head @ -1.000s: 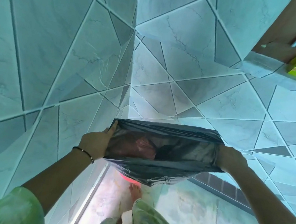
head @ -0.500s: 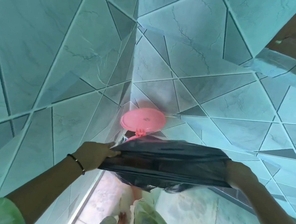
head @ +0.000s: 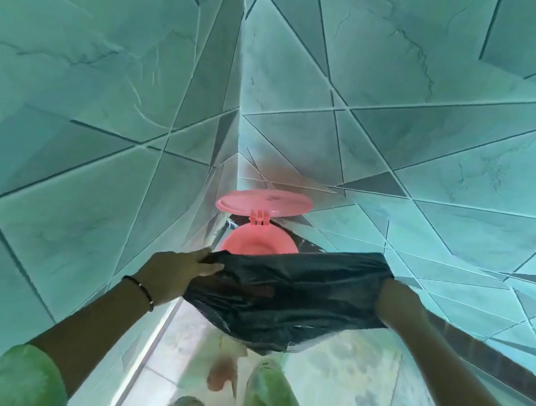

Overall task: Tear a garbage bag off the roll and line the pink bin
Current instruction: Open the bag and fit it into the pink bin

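The pink bin (head: pixel 259 243) stands in the tiled corner just beyond and below the hands, its lid (head: pixel 264 202) hinged up against the wall; the garbage bag (head: pixel 285 293) stretches crosswise between them, its long axis running left to right, its far edge overlapping the bin's near rim; the left hand (head: pixel 176 267) pinches one end and looks nearer the bin; the right hand (head: pixel 395 299) grips the other, fingers buried in plastic; against half a second ago, the bin's open mouth now shows and the bag sits closer to it.
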The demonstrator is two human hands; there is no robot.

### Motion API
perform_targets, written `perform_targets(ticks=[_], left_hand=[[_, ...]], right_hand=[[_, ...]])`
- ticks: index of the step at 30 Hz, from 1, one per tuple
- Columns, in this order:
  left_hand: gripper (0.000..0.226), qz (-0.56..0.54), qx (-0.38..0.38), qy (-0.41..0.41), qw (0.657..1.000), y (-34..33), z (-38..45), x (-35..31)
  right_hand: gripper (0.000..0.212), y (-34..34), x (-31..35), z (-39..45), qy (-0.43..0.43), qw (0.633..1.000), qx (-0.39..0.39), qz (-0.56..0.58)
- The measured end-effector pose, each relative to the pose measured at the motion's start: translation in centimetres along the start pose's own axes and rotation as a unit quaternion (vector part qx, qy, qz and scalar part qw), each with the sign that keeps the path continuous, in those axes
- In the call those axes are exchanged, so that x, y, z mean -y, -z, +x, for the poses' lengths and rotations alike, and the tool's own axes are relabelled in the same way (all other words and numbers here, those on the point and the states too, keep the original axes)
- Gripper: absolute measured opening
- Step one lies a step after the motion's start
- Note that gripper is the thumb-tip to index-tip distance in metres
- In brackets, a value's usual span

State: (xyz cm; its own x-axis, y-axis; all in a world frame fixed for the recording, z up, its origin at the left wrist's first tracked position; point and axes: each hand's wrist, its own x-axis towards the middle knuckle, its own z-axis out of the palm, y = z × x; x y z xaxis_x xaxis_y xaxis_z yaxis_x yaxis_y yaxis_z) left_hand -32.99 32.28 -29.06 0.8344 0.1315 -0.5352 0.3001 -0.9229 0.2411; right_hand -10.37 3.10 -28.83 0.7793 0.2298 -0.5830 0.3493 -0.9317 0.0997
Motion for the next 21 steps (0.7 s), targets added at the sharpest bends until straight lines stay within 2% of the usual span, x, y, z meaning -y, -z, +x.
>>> perform_targets(ticks=[2, 4, 6, 9, 10, 13, 15, 18, 21], left_hand=[[0.032, -0.040, -0.011, 0.032, 0.999, -0.5, 1.3, 0.6], [0.024, -0.076, -0.024, 0.073, 0.994, -0.7, 2.7, 1.4], [0.028, -0.091, -0.034, 0.124, 0.987, -1.6, 4.1, 2.1], [0.044, -0.100, -0.061, 0.179, 0.977, -4.0, 5.7, 3.4], [0.051, -0.101, -0.053, 0.189, 0.975, -5.1, 6.4, 3.9], [0.071, -0.096, -0.036, 0.197, 0.975, -8.3, 7.7, 4.6], [0.077, -0.086, -0.049, 0.193, 0.976, -10.7, 8.6, 4.7], [0.069, -0.098, -0.107, 0.154, 0.977, -13.9, 9.9, 5.1], [0.052, -0.116, -0.119, 0.105, 0.980, -16.1, 10.9, 5.2]], right_hand=[[0.030, 0.2, 1.6, 1.1, 0.015, 1.000, -0.017, 0.018], [0.032, 0.3, 2.7, 1.9, 0.026, 0.997, -0.052, 0.050], [0.033, -0.1, 3.6, 2.9, 0.043, 0.990, -0.097, 0.091], [0.015, -1.7, 4.1, 4.4, 0.052, 0.980, -0.134, 0.138], [0.016, -2.7, 4.3, 5.3, 0.053, 0.980, -0.136, 0.138], [0.019, -5.6, 4.4, 7.5, 0.059, 0.978, -0.143, 0.142], [0.023, -7.7, 4.4, 9.2, 0.058, 0.977, -0.141, 0.148], [0.012, -10.7, 4.7, 11.3, 0.085, 0.984, -0.100, 0.122], [0.030, -13.3, 5.5, 12.9, 0.118, 0.987, -0.040, 0.099]])
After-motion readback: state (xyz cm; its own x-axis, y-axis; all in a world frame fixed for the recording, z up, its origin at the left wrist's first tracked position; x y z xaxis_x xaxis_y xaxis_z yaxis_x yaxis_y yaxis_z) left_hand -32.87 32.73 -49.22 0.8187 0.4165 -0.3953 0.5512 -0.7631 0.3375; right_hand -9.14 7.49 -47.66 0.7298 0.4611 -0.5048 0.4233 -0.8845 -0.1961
